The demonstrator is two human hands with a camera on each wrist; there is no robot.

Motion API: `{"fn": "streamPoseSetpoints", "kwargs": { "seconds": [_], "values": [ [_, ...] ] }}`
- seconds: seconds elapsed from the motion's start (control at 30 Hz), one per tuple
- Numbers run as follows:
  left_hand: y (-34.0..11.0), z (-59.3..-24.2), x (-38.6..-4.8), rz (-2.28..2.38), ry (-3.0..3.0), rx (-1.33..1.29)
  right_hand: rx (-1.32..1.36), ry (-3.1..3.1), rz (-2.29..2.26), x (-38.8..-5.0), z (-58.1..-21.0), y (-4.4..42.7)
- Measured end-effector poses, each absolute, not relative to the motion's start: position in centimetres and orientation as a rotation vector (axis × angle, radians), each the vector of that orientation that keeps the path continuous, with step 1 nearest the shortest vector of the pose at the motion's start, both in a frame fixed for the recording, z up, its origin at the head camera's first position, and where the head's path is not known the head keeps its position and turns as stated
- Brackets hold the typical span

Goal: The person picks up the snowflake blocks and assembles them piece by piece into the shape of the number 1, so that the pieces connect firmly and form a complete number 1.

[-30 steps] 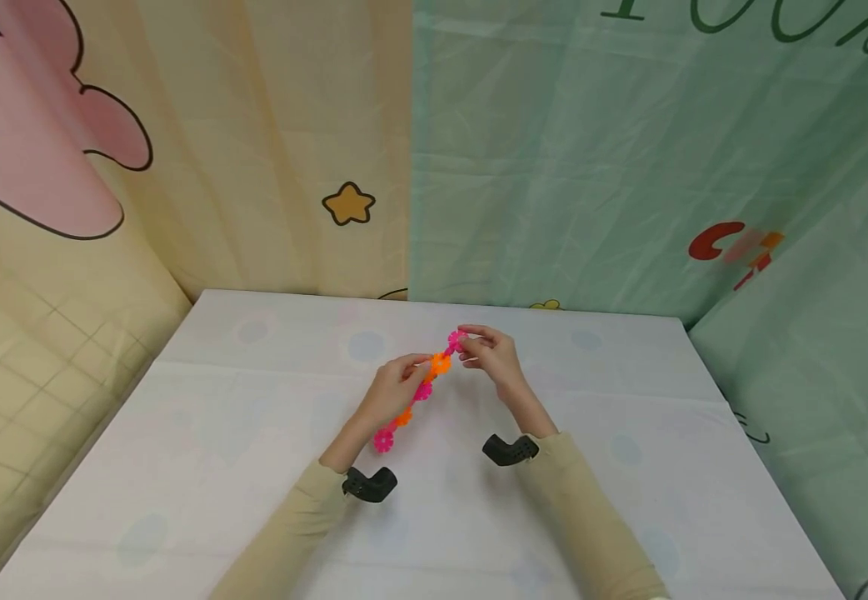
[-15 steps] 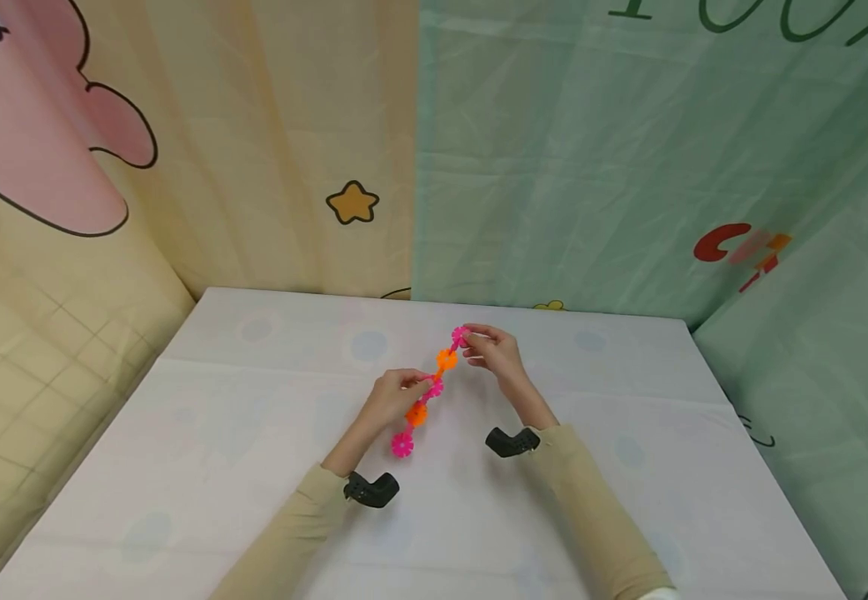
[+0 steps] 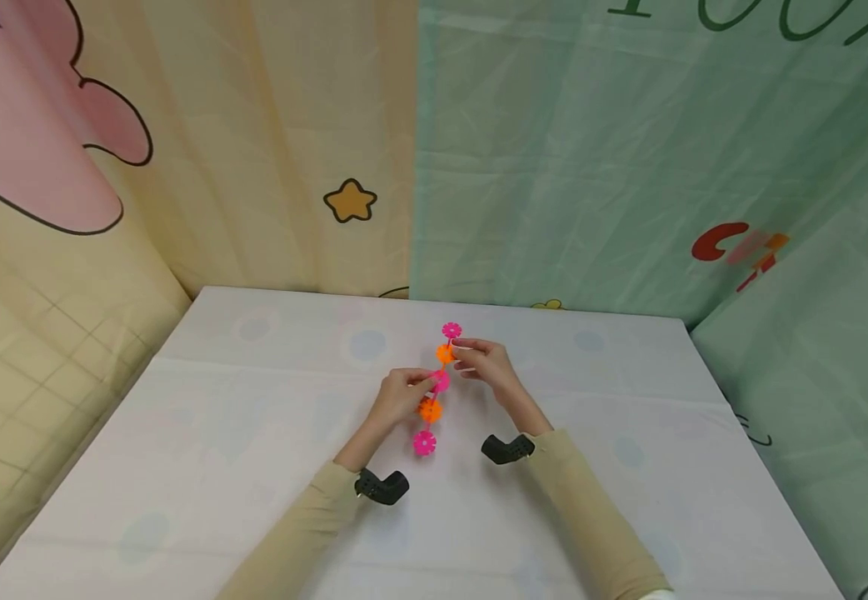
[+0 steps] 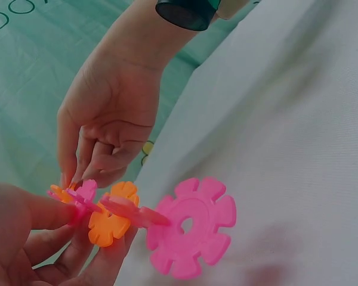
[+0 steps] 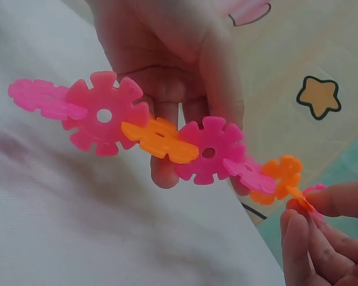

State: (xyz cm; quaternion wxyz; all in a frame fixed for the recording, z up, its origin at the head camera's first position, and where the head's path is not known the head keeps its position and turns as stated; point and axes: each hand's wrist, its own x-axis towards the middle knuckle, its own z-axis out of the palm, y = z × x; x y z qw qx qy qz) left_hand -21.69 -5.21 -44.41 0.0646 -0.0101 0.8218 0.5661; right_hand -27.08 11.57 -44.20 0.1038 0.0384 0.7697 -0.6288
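A chain of interlocked flower-shaped plastic discs (image 3: 425,442), pink and orange by turns, is held above the table between both hands. The left hand (image 3: 395,398) pinches it at a pink disc near its middle. Higher up, the right hand (image 3: 488,365) pinches it close to the upper orange disc (image 3: 445,353), with a pink disc (image 3: 451,331) sticking out beyond the fingers. In the left wrist view, the lowest pink disc (image 4: 194,229) hangs free past the left hand. The right wrist view shows thumb and fingertips of the right hand (image 5: 331,238) on an orange piece, partly covering it.
A white table (image 3: 254,483) with pale printed dots lies under the hands. Yellow (image 3: 291,150) and green (image 3: 554,167) printed curtains stand behind it and along its sides. Black wrist cameras (image 3: 383,487) sit at both cuffs.
The chain has swung from slanted to nearly in line with the view, its near end moving right. The right hand has shifted from the far pink disc toward the orange one; the left hand now grips the middle.
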Motion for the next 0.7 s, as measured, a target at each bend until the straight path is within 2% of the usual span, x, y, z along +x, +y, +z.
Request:
{"fn": "streamPoseSetpoints", "kwargs": {
  "seconds": [0.43, 0.7],
  "values": [
    [-4.2, -46.3, -22.5, 1.787, 2.349, -0.154, 0.143, 2.315, -1.831, -27.6, -45.9, 11.7],
    [-3.8, -47.0, -23.0, 1.755, 2.409, -0.123, 0.188, 2.356, -1.829, -28.2, -47.0, 11.8]
  ]
}}
